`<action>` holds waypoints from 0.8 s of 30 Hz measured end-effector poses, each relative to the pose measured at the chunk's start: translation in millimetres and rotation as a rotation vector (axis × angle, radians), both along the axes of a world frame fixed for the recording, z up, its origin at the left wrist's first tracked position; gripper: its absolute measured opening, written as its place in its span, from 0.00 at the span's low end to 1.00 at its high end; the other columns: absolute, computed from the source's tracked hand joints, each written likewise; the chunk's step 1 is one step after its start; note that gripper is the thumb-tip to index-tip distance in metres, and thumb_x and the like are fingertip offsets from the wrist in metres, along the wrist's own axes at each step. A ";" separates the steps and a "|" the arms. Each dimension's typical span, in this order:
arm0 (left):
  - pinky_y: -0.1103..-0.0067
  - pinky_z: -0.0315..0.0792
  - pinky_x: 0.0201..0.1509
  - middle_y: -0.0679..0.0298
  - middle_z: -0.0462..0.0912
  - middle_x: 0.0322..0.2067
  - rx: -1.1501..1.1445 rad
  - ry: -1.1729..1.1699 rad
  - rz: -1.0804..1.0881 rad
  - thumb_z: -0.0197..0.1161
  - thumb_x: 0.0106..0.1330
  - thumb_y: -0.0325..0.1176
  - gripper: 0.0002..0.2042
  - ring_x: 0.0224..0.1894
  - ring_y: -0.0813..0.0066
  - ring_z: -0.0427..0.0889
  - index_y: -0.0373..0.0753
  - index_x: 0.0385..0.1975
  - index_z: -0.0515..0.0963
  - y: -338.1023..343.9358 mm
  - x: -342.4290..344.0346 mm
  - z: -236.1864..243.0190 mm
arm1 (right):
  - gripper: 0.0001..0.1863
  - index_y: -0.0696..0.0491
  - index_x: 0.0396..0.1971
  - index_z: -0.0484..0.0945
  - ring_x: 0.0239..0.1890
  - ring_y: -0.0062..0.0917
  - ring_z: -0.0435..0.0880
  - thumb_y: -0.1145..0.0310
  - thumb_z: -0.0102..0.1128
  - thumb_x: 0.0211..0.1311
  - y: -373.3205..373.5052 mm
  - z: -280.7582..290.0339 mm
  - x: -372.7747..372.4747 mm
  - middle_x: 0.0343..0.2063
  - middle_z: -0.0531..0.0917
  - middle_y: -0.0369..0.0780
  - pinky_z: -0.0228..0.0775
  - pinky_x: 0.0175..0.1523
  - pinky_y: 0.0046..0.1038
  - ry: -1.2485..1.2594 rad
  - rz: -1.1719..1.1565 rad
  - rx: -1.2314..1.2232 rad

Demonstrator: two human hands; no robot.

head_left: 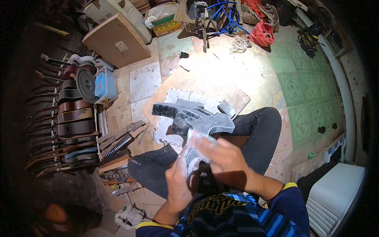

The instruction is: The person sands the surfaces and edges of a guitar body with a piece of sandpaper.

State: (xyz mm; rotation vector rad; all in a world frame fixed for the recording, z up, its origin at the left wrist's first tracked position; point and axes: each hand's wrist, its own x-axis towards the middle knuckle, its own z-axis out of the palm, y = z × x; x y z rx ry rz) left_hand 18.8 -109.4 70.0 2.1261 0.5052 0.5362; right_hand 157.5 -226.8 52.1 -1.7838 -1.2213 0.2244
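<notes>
A grey, dusty electric guitar body (213, 124) with dark patches and cut-out hollows lies across my lap, its horns pointing away from me. My left hand (179, 173) is closed round its narrow near end. Over that same end, my right hand (225, 156) is blurred by motion, fingers bent and pressed on a pale, sheet-like piece (202, 147). Blur hides what kind of piece this is. Just beyond the guitar body, a small grey block (226, 108) rests by the edge of a brown board.
White foam mats (162, 132) lie beneath the work. Several guitars (77, 115) hang in a row at left, beside a blue tub (106, 85). Files and a wooden neck (136, 125) lie near my left knee. A red bag (261, 33) and blue hose (225, 15) sit at the back.
</notes>
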 end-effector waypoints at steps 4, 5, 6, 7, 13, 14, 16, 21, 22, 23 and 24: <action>0.66 0.80 0.46 0.39 0.85 0.40 0.027 0.086 -0.035 0.62 0.58 0.18 0.28 0.40 0.43 0.88 0.27 0.63 0.73 5.5 -8.8 -8.7 | 0.34 0.46 0.67 0.77 0.27 0.31 0.78 0.83 0.56 0.57 -0.4 11.2 -0.7 0.65 0.81 0.41 0.76 0.35 0.29 -0.161 0.162 -0.100; 0.66 0.80 0.45 0.40 0.85 0.39 -0.027 0.066 -0.011 0.62 0.59 0.18 0.27 0.39 0.43 0.88 0.27 0.63 0.74 3.5 -3.4 -6.4 | 0.34 0.43 0.66 0.78 0.25 0.29 0.75 0.82 0.57 0.57 8.2 -7.5 7.7 0.66 0.80 0.40 0.74 0.33 0.27 -0.098 0.069 0.000; 0.66 0.80 0.44 0.40 0.85 0.38 -0.081 0.045 0.014 0.62 0.59 0.18 0.27 0.38 0.44 0.88 0.27 0.62 0.74 2.7 1.1 -4.6 | 0.34 0.42 0.65 0.80 0.25 0.29 0.75 0.81 0.58 0.57 5.3 -13.3 7.7 0.66 0.80 0.39 0.74 0.32 0.27 -0.063 0.017 0.011; 0.66 0.80 0.42 0.41 0.84 0.36 -0.043 0.026 0.001 0.63 0.60 0.18 0.25 0.38 0.45 0.88 0.26 0.61 0.75 4.0 2.5 -4.5 | 0.33 0.40 0.63 0.82 0.25 0.28 0.74 0.81 0.59 0.57 6.6 -15.0 8.4 0.66 0.80 0.38 0.74 0.32 0.26 -0.022 -0.029 0.025; 0.71 0.78 0.40 0.47 0.87 0.36 -0.017 -0.006 0.014 0.61 0.72 0.27 0.14 0.35 0.56 0.89 0.27 0.53 0.79 4.0 0.0 -7.2 | 0.32 0.43 0.63 0.81 0.25 0.30 0.74 0.80 0.60 0.56 8.0 0.6 14.3 0.65 0.81 0.40 0.72 0.34 0.27 -0.135 0.079 0.026; 0.71 0.78 0.40 0.47 0.87 0.36 -0.014 -0.012 0.014 0.61 0.72 0.27 0.14 0.35 0.56 0.89 0.27 0.53 0.79 3.4 1.7 -7.3 | 0.33 0.41 0.64 0.81 0.24 0.29 0.72 0.80 0.61 0.55 10.2 -6.7 18.1 0.66 0.81 0.38 0.72 0.34 0.26 -0.113 0.003 0.035; 0.71 0.78 0.40 0.48 0.86 0.35 0.030 -0.036 0.022 0.58 0.74 0.28 0.13 0.35 0.57 0.89 0.27 0.52 0.79 4.4 4.5 -9.1 | 0.35 0.41 0.65 0.80 0.23 0.29 0.71 0.80 0.62 0.54 1.8 3.8 8.7 0.65 0.81 0.38 0.72 0.34 0.27 -0.107 0.011 0.001; 0.75 0.77 0.38 0.55 0.86 0.32 -0.033 -0.045 0.041 0.58 0.76 0.33 0.15 0.32 0.67 0.86 0.27 0.53 0.79 2.8 3.1 -16.1 | 0.36 0.44 0.67 0.78 0.24 0.32 0.71 0.82 0.59 0.55 5.8 -13.6 6.0 0.64 0.81 0.42 0.74 0.34 0.29 -0.122 0.040 0.046; 0.76 0.77 0.38 0.57 0.86 0.31 -0.098 0.013 0.132 0.58 0.78 0.35 0.16 0.32 0.72 0.85 0.27 0.53 0.79 0.8 6.2 -13.3 | 0.37 0.44 0.68 0.78 0.24 0.32 0.71 0.81 0.59 0.55 10.4 -18.5 9.1 0.64 0.81 0.42 0.74 0.34 0.28 -0.072 -0.017 0.080; 0.76 0.77 0.38 0.57 0.86 0.31 -0.095 0.010 0.131 0.58 0.78 0.35 0.16 0.32 0.72 0.85 0.27 0.53 0.79 1.9 6.0 -12.2 | 0.37 0.45 0.68 0.77 0.25 0.32 0.73 0.82 0.59 0.54 9.1 -16.6 2.4 0.64 0.81 0.43 0.74 0.34 0.29 -0.104 -0.010 0.111; 0.73 0.79 0.42 0.50 0.86 0.36 -0.093 0.005 0.114 0.60 0.74 0.28 0.16 0.37 0.63 0.88 0.28 0.57 0.78 3.4 4.5 -11.5 | 0.37 0.47 0.68 0.77 0.26 0.33 0.75 0.83 0.58 0.54 9.4 -11.7 -3.9 0.64 0.81 0.44 0.75 0.35 0.29 -0.140 -0.005 0.142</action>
